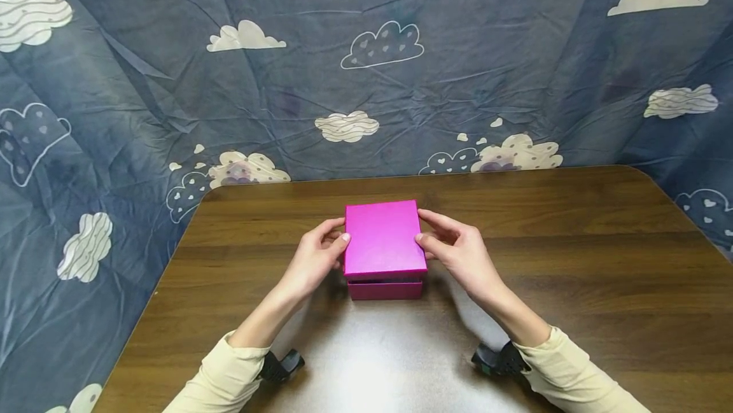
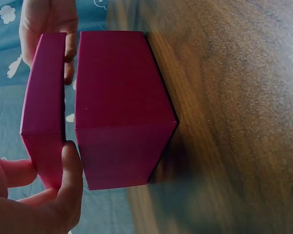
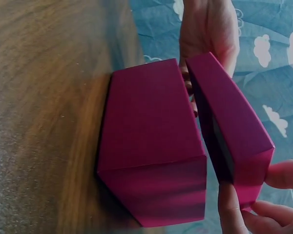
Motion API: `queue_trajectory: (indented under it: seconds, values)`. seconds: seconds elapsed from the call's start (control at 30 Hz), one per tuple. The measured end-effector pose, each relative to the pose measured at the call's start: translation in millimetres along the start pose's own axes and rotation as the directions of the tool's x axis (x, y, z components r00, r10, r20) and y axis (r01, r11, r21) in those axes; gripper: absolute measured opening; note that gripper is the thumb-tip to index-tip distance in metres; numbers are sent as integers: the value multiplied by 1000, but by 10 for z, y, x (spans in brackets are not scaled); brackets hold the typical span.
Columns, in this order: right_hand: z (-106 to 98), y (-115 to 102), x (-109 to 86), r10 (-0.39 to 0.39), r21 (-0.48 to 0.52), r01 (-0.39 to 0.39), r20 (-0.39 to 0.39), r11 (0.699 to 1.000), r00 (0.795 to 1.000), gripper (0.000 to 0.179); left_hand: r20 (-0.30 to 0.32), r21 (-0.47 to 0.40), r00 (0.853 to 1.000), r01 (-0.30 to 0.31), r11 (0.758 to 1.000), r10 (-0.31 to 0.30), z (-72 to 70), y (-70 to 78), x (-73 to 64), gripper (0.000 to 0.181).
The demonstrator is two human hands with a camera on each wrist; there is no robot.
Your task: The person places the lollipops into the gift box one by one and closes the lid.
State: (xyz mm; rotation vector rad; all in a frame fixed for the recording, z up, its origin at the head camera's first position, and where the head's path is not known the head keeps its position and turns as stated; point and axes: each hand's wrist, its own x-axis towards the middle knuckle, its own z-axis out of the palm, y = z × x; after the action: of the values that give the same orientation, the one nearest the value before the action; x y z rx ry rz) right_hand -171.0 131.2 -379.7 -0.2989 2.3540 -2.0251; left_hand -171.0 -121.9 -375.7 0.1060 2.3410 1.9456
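Note:
A bright pink box lid (image 1: 385, 238) is held level just above its matching box base (image 1: 385, 290), which stands on the wooden table. My left hand (image 1: 314, 252) grips the lid's left side, thumb on the top edge and fingers beneath the rim. On the opposite side my right hand (image 1: 462, 252) pinches the lid in the same way. Both wrist views show a narrow gap between the lid (image 2: 45, 87) and the base (image 3: 149, 122); in the right wrist view the lid looks tilted against the base. What the base contains is hidden.
The brown wooden table (image 1: 572, 260) extends around the box on all sides. Behind it hangs a blue cloth (image 1: 309, 88) with a cloud print. A dark wrist camera (image 1: 282, 366) sits on the left wrist, and another wrist camera (image 1: 497, 359) on the right.

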Motion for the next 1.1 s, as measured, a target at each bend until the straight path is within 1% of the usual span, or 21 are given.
queue_trajectory:
  seconds: [0.17,0.33,0.5,0.63,0.87,1.1]
  values:
    - [23,35,-12,21,-8,-20,12,1000,1000,48,-7,50,1000,4,999,-4,7,-6,-8,43]
    - [37,53,-24,59,26,-59,29,998,998,48,-4,115,1000,-6,993,7,4,-12,-43,44]
    - [32,109,-36,74,43,-76,54,996,996,51,6,144,1000,5,990,-6,9,-49,-62,45]
    - [20,152,-39,77,36,-80,79,996,994,53,1,138,1000,10,990,-11,28,-100,-59,44]
    - [-3,221,-37,89,-13,-88,115,996,989,54,-5,106,999,36,994,-35,56,-187,-63,45]
    - [-28,313,-12,102,24,-107,145,994,984,54,-2,86,998,57,995,-57,66,-236,-68,45]
